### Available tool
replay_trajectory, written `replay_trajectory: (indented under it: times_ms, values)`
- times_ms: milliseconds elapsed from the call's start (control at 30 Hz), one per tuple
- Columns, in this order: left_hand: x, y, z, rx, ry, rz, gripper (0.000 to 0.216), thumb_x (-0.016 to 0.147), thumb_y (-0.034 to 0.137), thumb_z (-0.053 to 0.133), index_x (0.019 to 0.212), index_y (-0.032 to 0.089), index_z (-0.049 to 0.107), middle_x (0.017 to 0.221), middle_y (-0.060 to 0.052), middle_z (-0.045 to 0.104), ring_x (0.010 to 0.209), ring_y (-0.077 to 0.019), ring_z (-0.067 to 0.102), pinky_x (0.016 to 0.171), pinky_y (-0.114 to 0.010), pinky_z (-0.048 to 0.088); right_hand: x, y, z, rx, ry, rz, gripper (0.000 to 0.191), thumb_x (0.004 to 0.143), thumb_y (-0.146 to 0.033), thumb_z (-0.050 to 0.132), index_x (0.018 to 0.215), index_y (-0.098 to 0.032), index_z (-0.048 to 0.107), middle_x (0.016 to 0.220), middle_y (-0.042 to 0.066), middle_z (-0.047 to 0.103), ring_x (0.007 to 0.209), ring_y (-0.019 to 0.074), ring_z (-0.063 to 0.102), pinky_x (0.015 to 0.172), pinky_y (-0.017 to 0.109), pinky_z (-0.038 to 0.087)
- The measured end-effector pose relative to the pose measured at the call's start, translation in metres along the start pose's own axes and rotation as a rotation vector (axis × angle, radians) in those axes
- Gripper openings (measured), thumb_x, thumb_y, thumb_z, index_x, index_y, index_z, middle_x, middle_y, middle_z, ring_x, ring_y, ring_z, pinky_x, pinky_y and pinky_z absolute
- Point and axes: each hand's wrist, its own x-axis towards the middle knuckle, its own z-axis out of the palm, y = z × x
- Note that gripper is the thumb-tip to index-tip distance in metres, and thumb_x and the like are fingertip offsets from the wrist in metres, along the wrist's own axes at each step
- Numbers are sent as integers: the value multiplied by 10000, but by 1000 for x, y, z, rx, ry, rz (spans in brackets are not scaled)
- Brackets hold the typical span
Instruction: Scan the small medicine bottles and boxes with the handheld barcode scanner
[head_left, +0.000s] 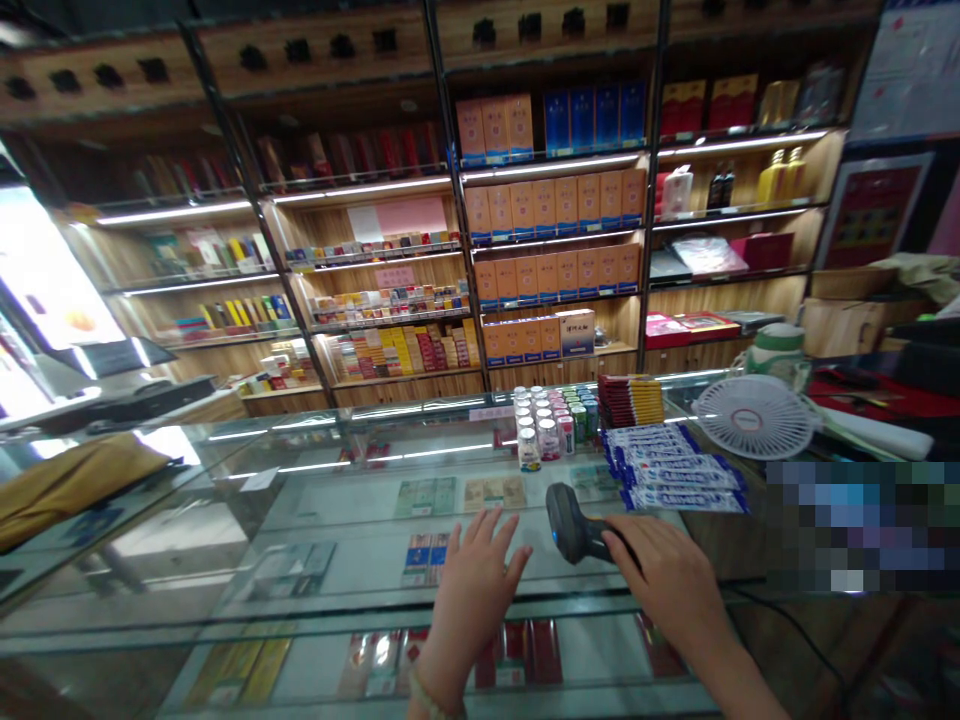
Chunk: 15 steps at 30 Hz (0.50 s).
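Observation:
My right hand [667,575] is wrapped round the handle of a dark grey barcode scanner [568,522], whose head points left above the glass counter [360,490]. A small blue light shows on the scanner's head. To its left, my left hand [480,565] has its fingers spread, palm down, and holds nothing. I cannot tell whether it touches the glass. Flat blue and white packs [420,558] show under the glass beside my left fingers. Beyond the scanner stand small capped bottles [529,450] in rows, next to a pile of blue and white sachets [675,470].
Red and yellow packets [631,400] stand behind the sachets. A white round fan [754,417] and a green-lidded jug [778,350] are at the right. A black cable [795,625] runs along the lower right. Brown cloth [71,480] lies at the left. Shelves with orange boxes [555,205] line the wall.

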Motion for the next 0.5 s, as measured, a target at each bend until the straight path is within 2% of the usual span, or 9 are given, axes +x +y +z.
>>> replay_trajectory:
  times_ms: [267,500]
  values:
    - [0,-1,-2,2,3,7,394,980,402,522,1345,289,621,1447,-79,588,1360,-313,525,1118,-593,429,-1,2,1,9,-4,6,327,1034,-386,426,1026,-226,710,957,44,758,872,209,692,838,356,473]
    - [1,3,-10,-17,-80,-14,410,997,395,487,1380,291,587,1477,-69,561,1391,-306,491,1133,-612,400,0,0,0,5,-2,1,357,1038,-395,404,1020,-217,714,938,60,756,861,215,690,826,351,472]
